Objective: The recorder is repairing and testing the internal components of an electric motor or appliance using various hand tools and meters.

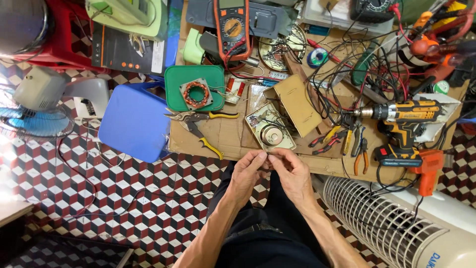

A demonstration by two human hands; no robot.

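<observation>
While both hands (270,166) pinch a thin wire (268,155), the cardboard's edge (208,150) lies just beyond.

Floor (139,198): tiles in a red, black and white cube pattern. A low table (223,139) with a cardboard top stands at centre, cluttered with tools and wires. A blue stool (134,121) sits just beside its left edge; a red stool (64,44) stands at upper left. A fan (34,106) stands on the floor at left, where bright light falls. A white tower fan (396,223) lies at lower right.
</observation>
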